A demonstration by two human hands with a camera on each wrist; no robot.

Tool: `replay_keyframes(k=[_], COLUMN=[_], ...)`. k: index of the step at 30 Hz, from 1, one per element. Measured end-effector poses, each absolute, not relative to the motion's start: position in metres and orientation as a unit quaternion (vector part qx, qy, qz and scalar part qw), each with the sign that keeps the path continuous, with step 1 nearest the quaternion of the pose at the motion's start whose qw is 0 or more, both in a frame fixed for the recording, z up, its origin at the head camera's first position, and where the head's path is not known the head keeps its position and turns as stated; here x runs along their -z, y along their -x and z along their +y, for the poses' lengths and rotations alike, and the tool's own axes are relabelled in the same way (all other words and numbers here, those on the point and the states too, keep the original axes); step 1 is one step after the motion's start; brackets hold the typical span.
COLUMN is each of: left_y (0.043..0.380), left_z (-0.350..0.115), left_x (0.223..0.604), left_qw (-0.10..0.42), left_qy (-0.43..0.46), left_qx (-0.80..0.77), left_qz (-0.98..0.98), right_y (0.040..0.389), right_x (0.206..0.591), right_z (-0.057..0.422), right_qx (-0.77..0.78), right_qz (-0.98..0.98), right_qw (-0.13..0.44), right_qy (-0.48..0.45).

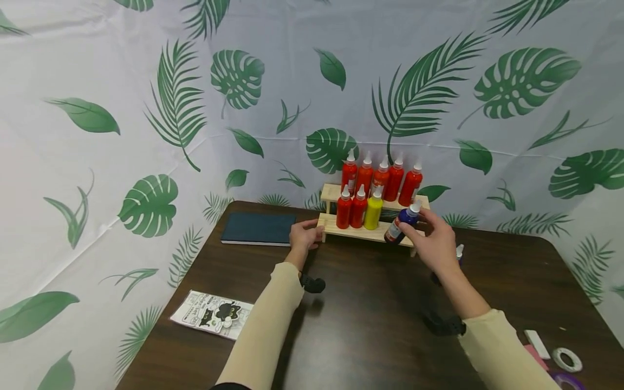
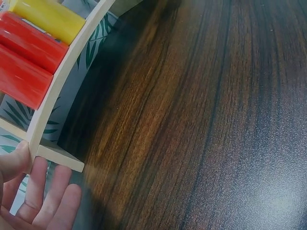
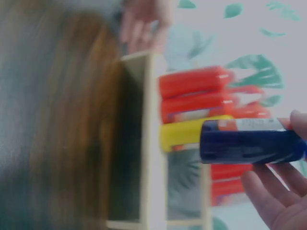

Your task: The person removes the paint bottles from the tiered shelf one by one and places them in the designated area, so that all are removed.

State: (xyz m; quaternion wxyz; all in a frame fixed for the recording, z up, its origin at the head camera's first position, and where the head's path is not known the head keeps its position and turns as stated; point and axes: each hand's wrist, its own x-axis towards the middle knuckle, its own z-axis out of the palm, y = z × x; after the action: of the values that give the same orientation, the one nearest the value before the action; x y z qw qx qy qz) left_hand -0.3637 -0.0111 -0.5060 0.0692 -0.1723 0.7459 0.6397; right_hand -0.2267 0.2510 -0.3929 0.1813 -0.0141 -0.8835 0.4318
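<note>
My right hand (image 1: 435, 242) holds a dark blue squeeze bottle (image 1: 400, 225) with a white nozzle cap, tilted, near the right part of the lower shelf. In the right wrist view, thumb and fingers grip the blue bottle (image 3: 249, 143) near its cap end. My left hand (image 1: 303, 237) pinches the left end of a two-tier wooden rack (image 1: 331, 223), the thumb on one side of the board and fingers on the other. Two red bottles (image 1: 343, 211) and a yellow bottle (image 1: 373, 210) stand on the lower shelf. Several red bottles (image 1: 395, 180) line the upper shelf.
Another dark bottle (image 1: 460, 252) is partly hidden behind the right forearm. A dark blue notebook (image 1: 258, 228) lies left of the rack, and a cartoon-printed packet (image 1: 213, 314) nearer. A white tape roll (image 1: 567, 359) and a white block (image 1: 537, 344) lie at right. A leaf-patterned cloth (image 1: 283, 108) hangs behind.
</note>
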Motion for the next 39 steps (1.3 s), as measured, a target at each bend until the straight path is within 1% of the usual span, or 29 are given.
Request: replay_keyframes(k=[3,7,11,15,18,25,31,39], left_y=[0.363,0.361,0.359,0.359,0.359,0.36,0.359,0.359], left_z=[-0.012,-0.013,-0.013,-0.012,-0.012,-0.01,-0.009,-0.009], left_x=[0.505,0.504,0.503,0.503,0.503,0.504,0.503,0.501], left_qw=[0.064,0.059,0.063,0.063,0.062,0.065,0.065,0.065], left_qy=[0.172,0.173,0.176,0.175,0.174,0.175,0.176,0.17], left_qx=[-0.642,-0.639,-0.636,-0.63,-0.626,-0.627,-0.624,-0.621], left_qz=[0.744,0.747,0.749,0.754,0.758,0.757,0.758,0.762], right_y=[0.202,0.169,0.143,0.13,0.129,0.144,0.151,0.152], right_x=[0.381,0.379,0.392,0.416,0.436,0.472,0.484,0.488], right_z=[0.262,0.29,0.327,0.356,0.369,0.38,0.384,0.387], right_qx=[-0.419,-0.401,-0.376,-0.359,-0.357,-0.363,-0.349,-0.334], right_qz=[-0.884,-0.891,-0.902,-0.908,-0.906,-0.89,-0.899,-0.91], right_qw=[0.204,0.206,0.196,0.183,0.19,0.249,0.23,0.207], right_qy=[0.02,0.053,0.082,0.113,0.127,0.122,0.131,0.132])
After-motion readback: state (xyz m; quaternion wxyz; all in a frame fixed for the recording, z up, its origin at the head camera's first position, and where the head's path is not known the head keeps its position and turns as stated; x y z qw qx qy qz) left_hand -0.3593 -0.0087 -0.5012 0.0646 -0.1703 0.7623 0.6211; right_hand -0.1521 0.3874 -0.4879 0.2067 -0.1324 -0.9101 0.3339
